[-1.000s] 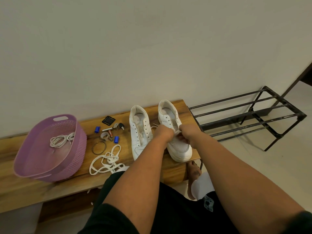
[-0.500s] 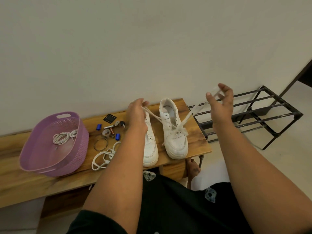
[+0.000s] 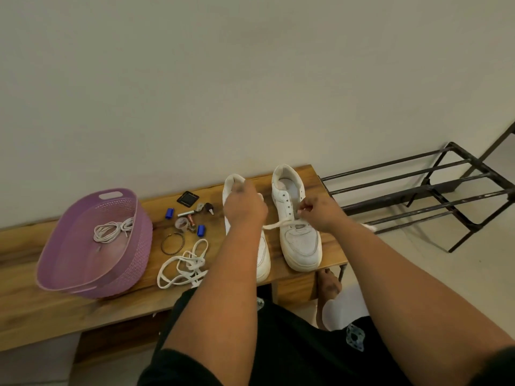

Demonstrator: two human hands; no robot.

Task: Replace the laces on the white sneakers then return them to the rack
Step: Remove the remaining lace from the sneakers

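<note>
Two white sneakers stand side by side on the wooden bench (image 3: 33, 307), toes toward me. The right sneaker (image 3: 299, 235) has a white lace (image 3: 276, 225) threaded through its lowest eyelets. My right hand (image 3: 320, 211) pinches one end of that lace at the sneaker's right eyelet row. My left hand (image 3: 243, 208) hovers over the left sneaker (image 3: 262, 254) and holds the lace's other end, which runs across to the right shoe. A loose pile of white laces (image 3: 185, 266) lies on the bench left of my left arm.
A purple basket (image 3: 69, 277) with a coiled white lace (image 3: 111, 229) sits at the bench's left. Small items lie between basket and shoes: blue caps, batteries, a key, a ring (image 3: 172, 243), a black square. The black metal rack (image 3: 434, 196) stands on the floor to the right.
Both hands had pulled the lace ends up and apart half a second ago. They have come back down to the right sneaker, and the lace now lies slack across it.
</note>
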